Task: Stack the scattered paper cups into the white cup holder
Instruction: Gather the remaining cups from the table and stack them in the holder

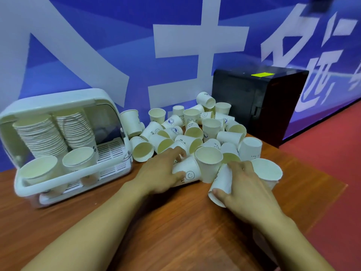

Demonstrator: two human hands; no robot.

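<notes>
left hand [160,174]: gripping sideways smiley cup [187,173], mouth right | right hand [247,189]: gripping tilted cup [221,185]

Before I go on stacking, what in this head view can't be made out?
- Cup under the right hand: its mouth is covered by the palm.
- Cup with a smiley at the left hand: fingers hide the grip.
- Stacks in the white cup holder: rims too fine to count.
- Pile of cups: back ones overlap.
- Black box: dark, unidentifiable.
</notes>
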